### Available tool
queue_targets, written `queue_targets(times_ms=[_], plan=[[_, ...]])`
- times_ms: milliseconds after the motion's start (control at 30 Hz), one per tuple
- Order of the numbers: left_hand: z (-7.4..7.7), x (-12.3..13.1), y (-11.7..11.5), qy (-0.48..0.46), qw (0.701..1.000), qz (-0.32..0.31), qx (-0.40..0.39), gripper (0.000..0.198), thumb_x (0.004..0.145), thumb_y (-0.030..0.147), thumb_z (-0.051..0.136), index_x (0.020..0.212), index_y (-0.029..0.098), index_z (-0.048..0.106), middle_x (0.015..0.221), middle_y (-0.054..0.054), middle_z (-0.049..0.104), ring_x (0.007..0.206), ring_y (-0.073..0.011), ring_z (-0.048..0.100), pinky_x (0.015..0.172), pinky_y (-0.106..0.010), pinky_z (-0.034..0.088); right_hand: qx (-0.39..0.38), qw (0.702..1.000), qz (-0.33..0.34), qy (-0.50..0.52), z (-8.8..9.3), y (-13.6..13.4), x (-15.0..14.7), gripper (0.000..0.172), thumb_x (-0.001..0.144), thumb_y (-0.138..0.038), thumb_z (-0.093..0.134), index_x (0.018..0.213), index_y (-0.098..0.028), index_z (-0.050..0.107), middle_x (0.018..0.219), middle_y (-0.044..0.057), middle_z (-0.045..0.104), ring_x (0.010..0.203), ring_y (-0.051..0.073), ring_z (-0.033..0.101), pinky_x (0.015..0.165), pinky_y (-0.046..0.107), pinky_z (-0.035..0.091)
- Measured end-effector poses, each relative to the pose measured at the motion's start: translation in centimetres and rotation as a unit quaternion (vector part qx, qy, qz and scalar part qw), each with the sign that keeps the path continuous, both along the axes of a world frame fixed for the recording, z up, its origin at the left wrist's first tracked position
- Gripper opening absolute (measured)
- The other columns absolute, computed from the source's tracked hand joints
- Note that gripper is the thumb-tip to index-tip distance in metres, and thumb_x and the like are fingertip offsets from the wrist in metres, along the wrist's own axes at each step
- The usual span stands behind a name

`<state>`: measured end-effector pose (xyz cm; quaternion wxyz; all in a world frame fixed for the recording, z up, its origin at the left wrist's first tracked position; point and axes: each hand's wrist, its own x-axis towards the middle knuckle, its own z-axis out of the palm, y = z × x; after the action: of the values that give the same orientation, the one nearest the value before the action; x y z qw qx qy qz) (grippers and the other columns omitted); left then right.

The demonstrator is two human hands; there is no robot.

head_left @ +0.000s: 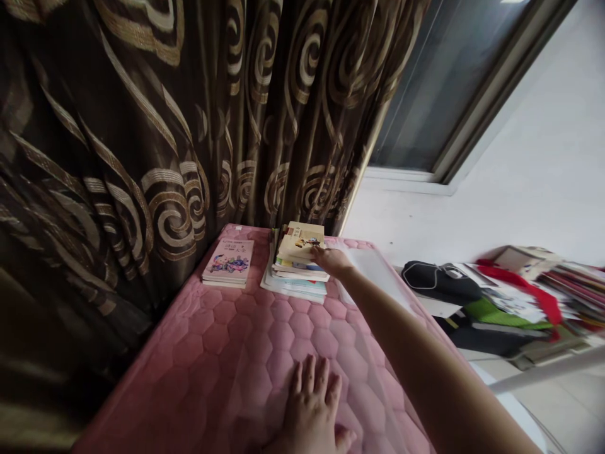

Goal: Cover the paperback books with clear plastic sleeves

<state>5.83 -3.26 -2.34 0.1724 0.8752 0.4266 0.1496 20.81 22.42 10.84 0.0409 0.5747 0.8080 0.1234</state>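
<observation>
My right hand (333, 260) reaches out to the top of a book stack, its fingers closed on the right edge of a cream book (300, 238) with a small picture on its cover. Beneath that book lie several others (293, 287), white and pale blue at the bottom. Left of the stack, a pink book (230, 260) with cartoon figures rests on other books. My left hand (314, 403) lies flat on the pink quilted surface (222, 340), nearer to me, fingers spread and holding nothing.
A dark patterned curtain (265, 113) hangs behind and left of the surface. At the right are a black case (439, 282), a red strap (524, 287), a green item (501, 314) and piled books (579, 284). A window (430, 88) is set in the white wall.
</observation>
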Motion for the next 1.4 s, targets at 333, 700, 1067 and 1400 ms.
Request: queue_targets(times_ms=[333,700,1067,1400], plan=[[0.2,0.0,0.0,-0.011,1.0,-0.003,-0.024,0.072,0.086,0.045,0.049,0.148,0.026,0.019,0.156,-0.005,0.008,0.141,-0.0382,0.009,0.112,-0.063,0.017,-0.013,1.0,0.013,0.015,0.9,0.6,0.5,0.035,0.095,-0.025,0.035,0.123,-0.015,0.053,0.109,0.017,0.067,0.094,0.028,0.064,0.079,0.037,0.046],[-0.1,0.5,-0.1,0.006,0.999,0.026,-0.017,0.072,0.083,0.047,0.052,0.146,0.023,0.026,0.155,-0.009,0.011,0.141,-0.0367,0.012,0.112,-0.06,0.019,0.013,0.991,0.078,0.11,-0.9,-7.0,2.4,0.038,0.095,-0.035,0.034,0.124,-0.019,0.053,0.134,0.014,0.053,0.104,0.027,0.06,0.082,0.036,0.047],[-0.1,0.3,0.0,0.011,1.0,0.024,-0.008,0.072,0.084,0.053,0.049,0.146,0.025,0.025,0.156,-0.008,0.012,0.142,-0.0354,0.013,0.113,-0.058,0.02,-0.172,0.654,-0.218,0.703,-1.8,-4.5,0.6,0.035,0.088,-0.048,0.052,0.095,-0.015,0.057,0.079,0.008,0.065,0.066,0.017,0.066,0.058,0.029,0.059],[-1.1,0.3,-0.2,0.026,0.999,0.021,0.042,0.075,0.085,0.049,0.048,0.149,0.025,0.016,0.157,-0.006,0.008,0.143,-0.0339,0.008,0.113,-0.056,0.018,-0.26,0.538,-0.151,0.787,-0.9,-8.2,-0.5,0.014,0.088,-0.027,0.054,0.096,-0.016,0.056,0.079,0.005,0.067,0.052,0.01,0.059,0.043,0.018,0.052]])
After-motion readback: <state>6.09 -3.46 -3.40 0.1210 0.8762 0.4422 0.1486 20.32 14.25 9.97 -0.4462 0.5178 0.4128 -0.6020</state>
